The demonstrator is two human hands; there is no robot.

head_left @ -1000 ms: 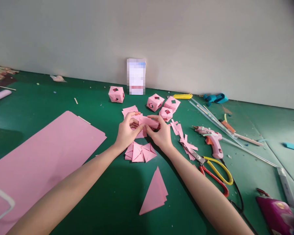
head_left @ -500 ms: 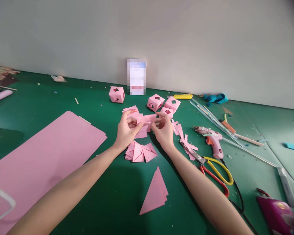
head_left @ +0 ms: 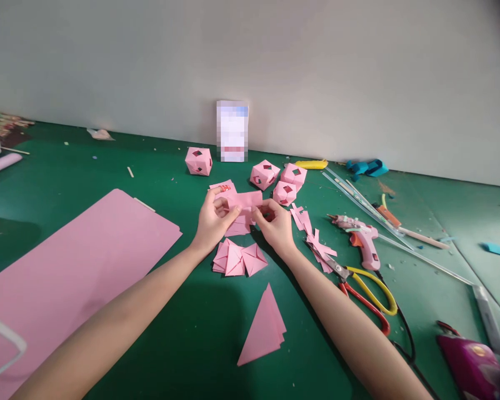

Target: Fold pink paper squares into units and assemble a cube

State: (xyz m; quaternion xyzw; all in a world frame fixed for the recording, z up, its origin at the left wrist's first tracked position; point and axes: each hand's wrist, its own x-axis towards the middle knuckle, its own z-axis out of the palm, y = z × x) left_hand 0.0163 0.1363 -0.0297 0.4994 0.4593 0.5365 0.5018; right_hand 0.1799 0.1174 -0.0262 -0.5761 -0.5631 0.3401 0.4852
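Observation:
Both hands are over the middle of the green table. My left hand (head_left: 215, 221) pinches the left side of a small folded pink paper piece (head_left: 249, 199). My right hand (head_left: 275, 223) has its fingers closed at the lower right of that piece. Beneath them lie more pink paper pieces (head_left: 238, 226). Nearer to me is a group of folded pink squares with creased flaps (head_left: 235, 260), and in front of it a pink paper triangle stack (head_left: 263, 329). Pink hollow paper balls (head_left: 264, 175) stand behind my right hand, with another paper ball (head_left: 199, 161) farther left.
Large pink sheets (head_left: 87, 261) cover the left. On the right lie paper scraps (head_left: 303, 218), scissors (head_left: 369, 291) with yellow and red handles, a pink glue gun (head_left: 364, 239) with its cord, glue sticks and a magenta object (head_left: 469, 358). A blurred upright screen (head_left: 232, 130) leans at the wall.
The held paper piece has shifted slightly left and now shows a wider face. My right hand has moved a little left and down, uncovering more of the nearest paper ball.

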